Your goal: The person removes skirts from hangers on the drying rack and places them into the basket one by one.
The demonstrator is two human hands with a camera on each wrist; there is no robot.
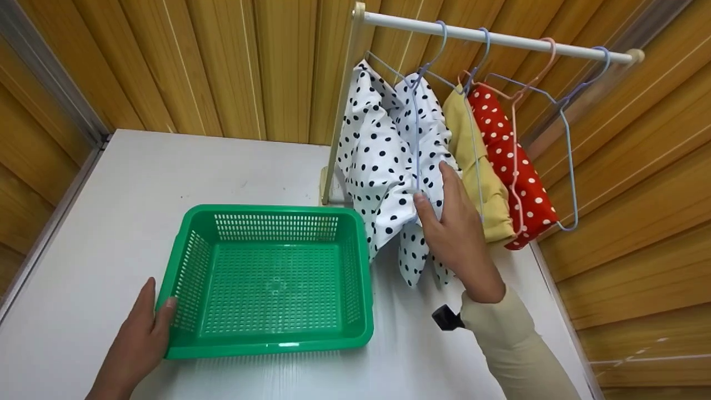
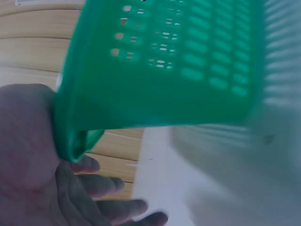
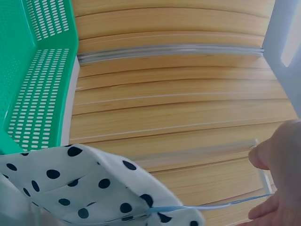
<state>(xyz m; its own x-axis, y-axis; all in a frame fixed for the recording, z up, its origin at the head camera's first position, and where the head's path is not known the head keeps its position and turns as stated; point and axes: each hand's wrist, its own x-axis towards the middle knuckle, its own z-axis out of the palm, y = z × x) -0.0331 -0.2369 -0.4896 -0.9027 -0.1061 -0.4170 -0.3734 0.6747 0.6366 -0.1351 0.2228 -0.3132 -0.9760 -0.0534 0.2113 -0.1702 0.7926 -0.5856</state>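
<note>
A green plastic basket [image 1: 272, 347] with slotted walls stands on the white table, and nothing lies in it. My left hand [image 1: 136, 336] rests against its left rim, thumb on the edge. In the left wrist view, that rim [image 2: 66, 117] meets the palm, and the fingers extend loosely outside. My right hand [image 1: 458, 239] is beside a white cloth with black dots [image 1: 375, 161], hung on a blue hanger [image 1: 416, 128]. Thumb and fingers are spread about the hanger's wire [image 3: 211, 206] without closing round it; I cannot tell whether they touch it.
A white rail [image 1: 516, 40] on a wooden post [image 1: 343, 100] carries several hangers. Right of the dotted cloth hang a yellow cloth [image 1: 477, 166] and a red cloth with white dots [image 1: 514, 166]. A bare blue hanger [image 1: 569, 150] is furthest right. Wood-patterned walls [image 1: 222, 66] enclose the table.
</note>
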